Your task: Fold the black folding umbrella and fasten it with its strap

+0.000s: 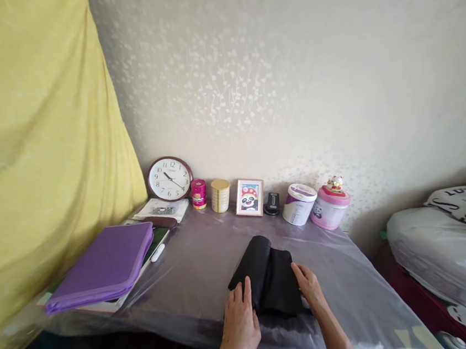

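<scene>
A folded piece of black material (283, 283), which looks like soft cloth or a bag, lies near the front edge of the table. Its left part is rolled over into a raised fold, and a flatter part lies on the right. My left hand (238, 318) rests on the near end of the raised fold, fingers stretched out over it. At the right edge, my right hand (309, 288) pinches the flatter part between thumb and fingers. Whatever may be inside the folds is hidden.
Plastic film covers the table (201, 266). Along the wall stand a clock (170, 179), a pink can (199, 194), a yellow can (221, 196), a panda picture frame (249, 198), a white tub (299, 205) and a pink tub (330, 208). A purple folder (101, 263) lies left.
</scene>
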`<state>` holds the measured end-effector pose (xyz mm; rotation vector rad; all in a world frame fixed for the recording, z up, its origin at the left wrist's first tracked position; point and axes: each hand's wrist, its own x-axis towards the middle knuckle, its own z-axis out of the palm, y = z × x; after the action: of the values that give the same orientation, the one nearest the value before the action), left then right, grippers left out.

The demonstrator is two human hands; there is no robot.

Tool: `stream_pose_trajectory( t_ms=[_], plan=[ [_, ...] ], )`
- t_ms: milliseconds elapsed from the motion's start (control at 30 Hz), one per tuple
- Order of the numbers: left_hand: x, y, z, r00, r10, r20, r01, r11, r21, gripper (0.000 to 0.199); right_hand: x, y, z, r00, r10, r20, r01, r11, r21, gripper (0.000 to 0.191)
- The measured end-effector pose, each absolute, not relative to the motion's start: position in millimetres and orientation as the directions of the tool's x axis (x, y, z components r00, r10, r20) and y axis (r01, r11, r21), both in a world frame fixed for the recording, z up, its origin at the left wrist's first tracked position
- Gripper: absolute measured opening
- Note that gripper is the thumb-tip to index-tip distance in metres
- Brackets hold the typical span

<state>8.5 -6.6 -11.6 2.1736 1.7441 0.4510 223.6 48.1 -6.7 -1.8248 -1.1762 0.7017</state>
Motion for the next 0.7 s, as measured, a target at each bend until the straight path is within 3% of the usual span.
stream_pose_trajectory(
  t_ms=[200, 300, 467, 700],
  plan=[
    [9.5, -7.2, -11.0, 0.206, 0.978, 0.041, 0.878, -0.203, 0.434, 0.073, 210.7, 55.9, -1.2, 0.369, 0.928, -0.048, 0.272, -0.157, -0.950, 0.050],
    [9.6, -7.2, -8.6, 0.204, 0.979, 0.019, 0.879, -0.191, 0.437, 0.073, 203.2, 61.2, 7.5, 0.319, 0.948, 0.005, 0.186, -0.057, -0.981, 0.049],
    [10.6, -7.1, -7.7, 0.192, 0.981, 0.000, 0.887, -0.174, 0.428, 0.073, 181.3, 75.6, 25.5, 0.293, 0.952, 0.083, 0.144, 0.042, -0.989, 0.050],
    [10.6, -3.9, -28.7, 0.195, 0.978, 0.068, 0.859, -0.204, 0.469, 0.071, 145.5, 103.9, 21.7, 0.271, 0.962, 0.047, 0.114, 0.017, -0.993, 0.057]
  ],
)
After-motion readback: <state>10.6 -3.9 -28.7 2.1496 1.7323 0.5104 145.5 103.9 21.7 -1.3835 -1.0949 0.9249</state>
